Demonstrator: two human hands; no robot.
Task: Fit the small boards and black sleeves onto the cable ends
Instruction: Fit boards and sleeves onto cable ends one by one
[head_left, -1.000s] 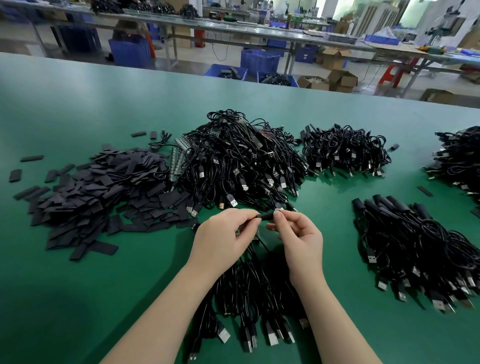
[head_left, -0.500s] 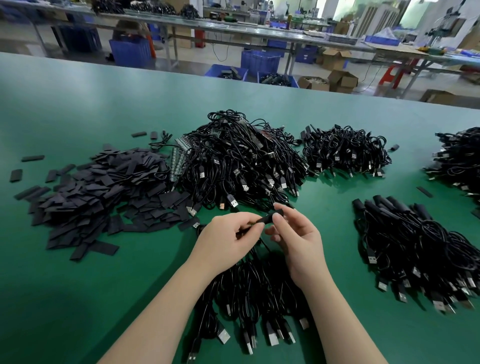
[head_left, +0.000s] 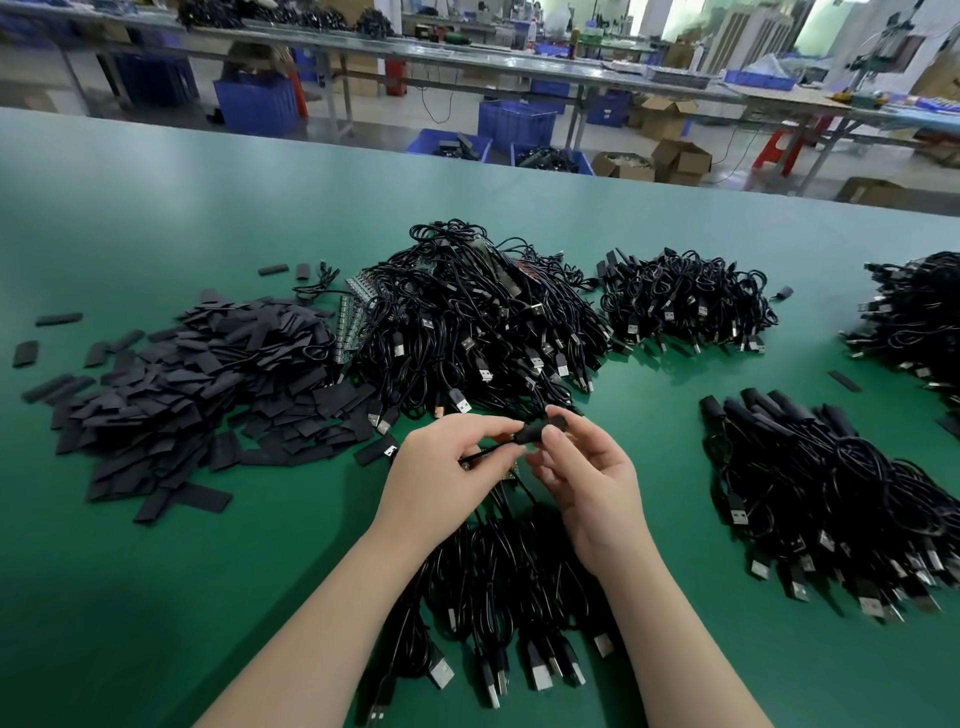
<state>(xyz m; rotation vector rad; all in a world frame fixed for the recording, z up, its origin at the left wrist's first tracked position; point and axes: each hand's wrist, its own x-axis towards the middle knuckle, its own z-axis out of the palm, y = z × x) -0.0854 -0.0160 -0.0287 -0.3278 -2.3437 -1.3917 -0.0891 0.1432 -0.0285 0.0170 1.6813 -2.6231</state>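
My left hand (head_left: 451, 475) pinches a thin black cable (head_left: 485, 453) just behind its end. My right hand (head_left: 587, 470) pinches a black sleeve (head_left: 535, 432) that sits over that cable end, between thumb and forefinger. The small board is hidden inside the sleeve or by my fingers. A bundle of black cables with USB plugs (head_left: 511, 597) lies under my wrists. A heap of flat black sleeves (head_left: 176, 384) lies to the left. Strips of small boards (head_left: 349, 322) poke out between that heap and the big cable pile (head_left: 478, 322).
A pile of cables with sleeves on their ends (head_left: 831, 499) lies at the right. More cable piles sit behind (head_left: 685, 301) and at the far right edge (head_left: 919, 317). The green table (head_left: 156, 597) ends at the back, with benches and blue crates (head_left: 514, 122) beyond.
The sleeve has slid further along the cable end toward my left hand. My right hand's fingers have shifted their pinch on it; both hands stay in the same place.
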